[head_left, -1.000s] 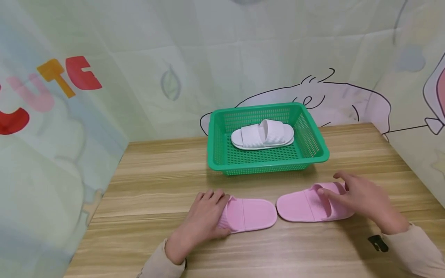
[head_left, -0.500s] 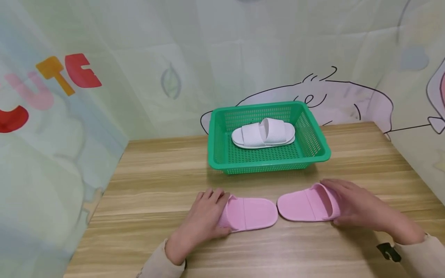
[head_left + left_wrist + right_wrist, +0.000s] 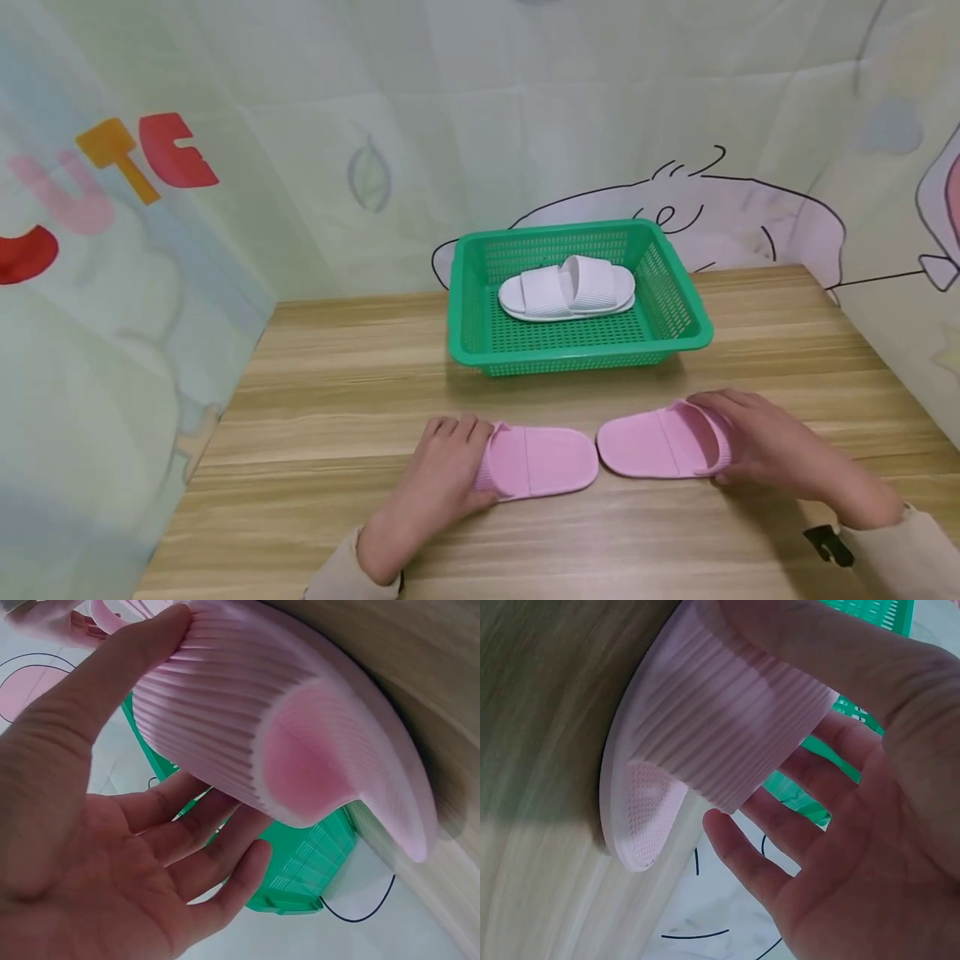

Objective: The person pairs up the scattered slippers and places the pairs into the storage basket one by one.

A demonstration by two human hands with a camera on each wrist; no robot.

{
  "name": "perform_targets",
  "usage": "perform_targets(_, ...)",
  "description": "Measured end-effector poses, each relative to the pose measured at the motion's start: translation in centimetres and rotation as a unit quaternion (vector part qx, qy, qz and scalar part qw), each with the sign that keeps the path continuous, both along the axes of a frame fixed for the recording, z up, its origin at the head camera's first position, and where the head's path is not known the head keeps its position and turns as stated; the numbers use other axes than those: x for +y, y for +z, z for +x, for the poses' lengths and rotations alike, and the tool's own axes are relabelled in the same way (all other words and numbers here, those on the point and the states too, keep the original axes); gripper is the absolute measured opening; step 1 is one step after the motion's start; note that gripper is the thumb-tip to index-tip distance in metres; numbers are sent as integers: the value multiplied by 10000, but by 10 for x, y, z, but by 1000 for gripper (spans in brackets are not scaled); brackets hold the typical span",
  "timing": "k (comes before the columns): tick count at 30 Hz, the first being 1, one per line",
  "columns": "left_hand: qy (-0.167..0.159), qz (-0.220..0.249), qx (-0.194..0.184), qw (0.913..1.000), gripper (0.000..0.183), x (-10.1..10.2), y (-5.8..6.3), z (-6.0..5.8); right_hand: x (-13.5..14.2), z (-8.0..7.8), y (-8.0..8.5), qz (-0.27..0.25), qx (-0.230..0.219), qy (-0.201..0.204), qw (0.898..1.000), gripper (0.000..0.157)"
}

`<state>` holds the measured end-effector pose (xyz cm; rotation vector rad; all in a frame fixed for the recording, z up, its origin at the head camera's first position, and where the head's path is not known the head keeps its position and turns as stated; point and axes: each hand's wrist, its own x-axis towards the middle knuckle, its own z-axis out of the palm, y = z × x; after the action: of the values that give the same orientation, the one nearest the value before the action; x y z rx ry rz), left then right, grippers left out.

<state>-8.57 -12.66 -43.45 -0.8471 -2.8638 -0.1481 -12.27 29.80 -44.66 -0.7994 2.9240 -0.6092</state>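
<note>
Two pink slippers lie heel to heel on the wooden table. My left hand (image 3: pixel 442 471) grips the left pink slipper (image 3: pixel 558 461) by its strap end, thumb on the near side and fingers across the far side. In the left wrist view, the thumb lies along the ribbed strap (image 3: pixel 217 697) with the fingers on its other edge. Around the strap of the right pink slipper (image 3: pixel 637 446), my right hand (image 3: pixel 780 450) holds in the same way. The right wrist view has that strap (image 3: pixel 720 720) between thumb and fingers, the sole flat on the wood.
Behind the slippers stands a green basket (image 3: pixel 577 357) with a pair of white slippers (image 3: pixel 558 292) in it. The wooden table (image 3: pixel 337 383) meets a printed cloth backdrop (image 3: pixel 300 150) at the back and sides.
My right hand has come down from above the right pink slipper and moved to its toe end, now holding the strap. The left hand and both slippers have barely moved.
</note>
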Motion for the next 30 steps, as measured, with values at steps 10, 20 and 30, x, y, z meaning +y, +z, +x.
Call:
perform_targets(10,17,-363,-48,9993,84,3,5,4,-1,1,-3,5,-45,-68,10000,96)
perform_targets(20,14,-232,-309,9993,92,3,6,6,-2,2,-1,53,-273,-195,9994,100)
perform_targets(30,-35,-202,-126,9997,90,2,3,6,1,8,-3,118,-153,-240,9995,101)
